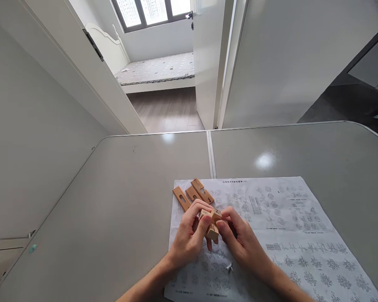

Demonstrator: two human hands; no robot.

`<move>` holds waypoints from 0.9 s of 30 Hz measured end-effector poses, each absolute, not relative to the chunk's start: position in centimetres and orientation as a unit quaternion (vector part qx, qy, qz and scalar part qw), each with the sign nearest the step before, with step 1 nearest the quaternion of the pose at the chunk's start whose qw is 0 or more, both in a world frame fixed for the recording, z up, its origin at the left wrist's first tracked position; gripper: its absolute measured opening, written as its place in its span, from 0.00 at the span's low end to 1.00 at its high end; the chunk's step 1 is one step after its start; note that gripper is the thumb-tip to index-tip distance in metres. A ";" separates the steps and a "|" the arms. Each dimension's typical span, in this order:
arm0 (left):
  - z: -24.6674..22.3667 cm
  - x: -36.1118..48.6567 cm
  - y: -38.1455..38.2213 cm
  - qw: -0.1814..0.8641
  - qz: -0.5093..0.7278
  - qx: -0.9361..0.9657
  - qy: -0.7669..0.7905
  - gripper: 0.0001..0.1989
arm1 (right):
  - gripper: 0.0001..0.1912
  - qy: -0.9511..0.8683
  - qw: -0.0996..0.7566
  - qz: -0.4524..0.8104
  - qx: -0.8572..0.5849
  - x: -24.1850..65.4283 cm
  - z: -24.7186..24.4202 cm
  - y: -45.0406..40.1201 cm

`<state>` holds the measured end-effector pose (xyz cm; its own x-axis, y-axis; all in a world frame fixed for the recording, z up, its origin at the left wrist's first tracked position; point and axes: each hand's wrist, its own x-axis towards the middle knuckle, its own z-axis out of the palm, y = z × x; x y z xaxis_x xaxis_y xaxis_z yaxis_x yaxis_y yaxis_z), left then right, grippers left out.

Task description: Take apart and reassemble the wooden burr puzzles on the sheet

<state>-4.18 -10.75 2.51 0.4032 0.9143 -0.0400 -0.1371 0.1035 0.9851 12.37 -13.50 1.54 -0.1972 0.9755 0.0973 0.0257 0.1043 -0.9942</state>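
From my end of the feed, I have the wooden cluster (212, 231) over the near part of the sheet: several square-ended bars crossing one another, one with a dark mark on its face. To work it well, I judge the left side should act as a steady clamp while the right makes small, straight pushes along a bar's length; twisting would probably bind the notches or let a bar slip. I cannot see how the bars meet inside, as fingers cover that part.

The cluster lies between both hands, touching each. The left hand (190, 237) is curled around its left side, thumb pressed on the near face. The right hand (239, 235) pinches its right end narrowly between thumb and forefinger.

Just beyond the left knuckles I see three loose slotted bars (202, 191) lying side by side. A small white scrap (229, 267) sits nearer me, below the cluster. Under everything spreads the printed sheet (296, 239), covered in diagrams, on a grey table (129, 209).
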 end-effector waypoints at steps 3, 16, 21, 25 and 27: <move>2.7 -4.2 -10.7 0.628 0.408 0.545 0.377 0.19 | 0.16 -0.566 0.457 0.525 -0.442 12.4 1.1 -13.7; 2.7 -3.9 -10.6 0.632 0.421 0.530 0.379 0.19 | 0.21 -0.493 0.440 0.601 -0.450 12.3 1.2 -13.5; 3.1 -3.8 -10.6 0.630 0.411 0.536 0.383 0.18 | 0.24 -0.467 0.434 0.647 -0.417 13.0 0.8 -13.2; 3.2 -4.1 -10.4 0.603 0.403 0.572 0.382 0.18 | 0.22 -0.470 0.420 0.669 -0.394 13.4 0.3 -13.1; 3.1 -4.2 -10.4 0.593 0.412 0.574 0.385 0.17 | 0.21 -0.474 0.415 0.671 -0.390 13.4 0.1 -13.2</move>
